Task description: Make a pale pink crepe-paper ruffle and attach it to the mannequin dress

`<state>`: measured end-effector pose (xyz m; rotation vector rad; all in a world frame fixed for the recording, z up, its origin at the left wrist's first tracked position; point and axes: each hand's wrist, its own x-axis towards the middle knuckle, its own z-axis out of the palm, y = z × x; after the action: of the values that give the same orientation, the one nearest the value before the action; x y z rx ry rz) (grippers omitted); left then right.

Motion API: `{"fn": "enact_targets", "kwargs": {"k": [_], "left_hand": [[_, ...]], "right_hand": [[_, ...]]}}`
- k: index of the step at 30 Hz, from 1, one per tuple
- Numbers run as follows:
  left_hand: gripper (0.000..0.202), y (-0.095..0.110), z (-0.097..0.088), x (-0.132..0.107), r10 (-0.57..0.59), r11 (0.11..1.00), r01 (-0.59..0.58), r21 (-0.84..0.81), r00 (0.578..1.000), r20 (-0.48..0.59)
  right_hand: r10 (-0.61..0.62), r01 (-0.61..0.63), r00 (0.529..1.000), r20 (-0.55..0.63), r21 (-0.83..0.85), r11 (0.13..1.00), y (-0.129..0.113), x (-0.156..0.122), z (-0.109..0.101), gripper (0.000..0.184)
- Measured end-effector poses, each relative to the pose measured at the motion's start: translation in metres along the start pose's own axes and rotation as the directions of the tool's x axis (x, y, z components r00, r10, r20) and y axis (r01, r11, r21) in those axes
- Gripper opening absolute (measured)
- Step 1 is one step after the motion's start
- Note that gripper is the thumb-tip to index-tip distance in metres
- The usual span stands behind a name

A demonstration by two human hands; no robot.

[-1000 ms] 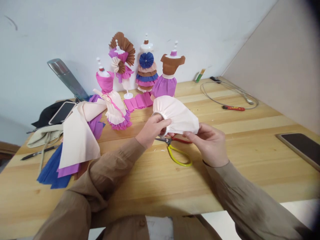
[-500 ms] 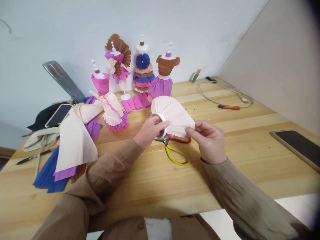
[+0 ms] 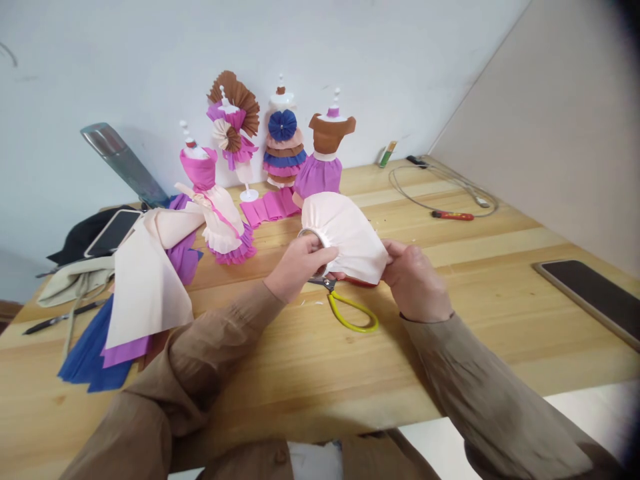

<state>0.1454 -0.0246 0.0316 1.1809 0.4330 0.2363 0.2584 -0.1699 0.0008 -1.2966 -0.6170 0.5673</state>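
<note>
Both hands hold a gathered piece of cream crepe paper [image 3: 347,233] just above the wooden table [image 3: 350,373]. My left hand [image 3: 299,265] pinches its gathered left end, where a tape ring [image 3: 309,235] shows. My right hand [image 3: 414,280] is closed on the paper's lower right edge. Scissors [image 3: 350,310] with one yellow and one red handle lie on the table right under the hands.
Several small mannequins in paper dresses [image 3: 283,150] stand at the back by the wall. Loose cream, purple and blue paper sheets [image 3: 145,287] lie at left, near a phone [image 3: 106,233] on dark cloth. A tablet [image 3: 590,293] lies at right; a cable [image 3: 445,183] and red tool [image 3: 453,215] lie behind.
My right hand has slid in closer along the paper's lower edge, folding it tighter. The view has drifted slightly, so everything sits a little further left.
</note>
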Motion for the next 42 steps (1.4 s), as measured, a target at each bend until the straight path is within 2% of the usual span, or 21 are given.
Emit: {"fn": "enact_targets", "kwargs": {"k": [2, 4, 6, 12, 15, 18, 25, 30, 33, 35, 39, 42], "left_hand": [[0.019, -0.002, 0.001, 0.001, 0.014, 0.993, -0.015, 0.116, 1.000, 0.012], [0.015, -0.004, 0.001, 0.001, 0.022, 0.987, -0.026, 0.158, 0.999, 0.025], [0.016, -0.005, 0.001, 0.001, 0.028, 0.988, -0.036, 0.148, 0.998, 0.054], [0.045, 0.000, -0.003, -0.004, 0.053, 0.998, -0.060, 0.028, 0.979, 0.196], [0.049, 0.000, -0.004, -0.004, 0.048, 0.997, -0.058, 0.054, 0.985, 0.164], [0.044, -0.003, -0.005, -0.001, 0.045, 0.992, -0.058, 0.112, 0.992, 0.117], [0.032, -0.002, -0.011, 0.003, 0.130, 0.959, -0.131, 0.252, 0.991, 0.021], [0.030, 0.001, -0.012, 0.002, 0.130, 0.955, -0.131, 0.265, 0.991, 0.023], [0.030, 0.002, -0.009, 0.000, 0.114, 0.948, -0.123, 0.294, 0.992, 0.047], [0.032, 0.002, -0.006, -0.001, 0.084, 0.951, -0.105, 0.291, 0.993, 0.085], [0.035, 0.003, -0.005, -0.002, 0.060, 0.953, -0.092, 0.288, 0.991, 0.117], [0.036, 0.004, -0.006, -0.001, 0.056, 0.951, -0.086, 0.298, 0.992, 0.109]], "right_hand": [[0.038, -0.038, 0.999, 0.030, 0.005, 0.999, -0.001, 0.000, 0.002, 0.049], [0.055, -0.055, 0.998, 0.022, -0.009, 0.998, 0.000, 0.000, 0.004, 0.041], [0.070, -0.070, 0.997, 0.013, -0.018, 0.997, 0.000, 0.001, 0.004, 0.037], [0.074, -0.073, 0.997, 0.025, -0.009, 0.997, -0.002, 0.001, -0.002, 0.033], [0.078, -0.078, 0.995, 0.067, -0.005, 0.997, -0.004, 0.000, -0.001, 0.033], [0.057, -0.057, 0.993, 0.107, -0.007, 0.998, -0.004, -0.001, 0.001, 0.034], [0.034, -0.033, 0.999, 0.016, -0.025, 0.999, -0.001, 0.000, -0.005, 0.032], [0.049, -0.050, 0.999, 0.017, 0.016, 0.999, -0.006, -0.001, -0.004, 0.034], [0.121, -0.133, 0.986, 0.116, 0.099, 0.986, -0.009, -0.002, 0.002, 0.043], [0.165, -0.188, 0.973, 0.160, 0.142, 0.972, -0.009, -0.001, 0.004, 0.043], [0.169, -0.174, 0.985, 0.042, 0.174, 0.969, -0.003, 0.000, -0.002, 0.027], [0.145, -0.139, 0.989, -0.020, 0.180, 0.974, -0.002, 0.000, -0.005, 0.024]]}}
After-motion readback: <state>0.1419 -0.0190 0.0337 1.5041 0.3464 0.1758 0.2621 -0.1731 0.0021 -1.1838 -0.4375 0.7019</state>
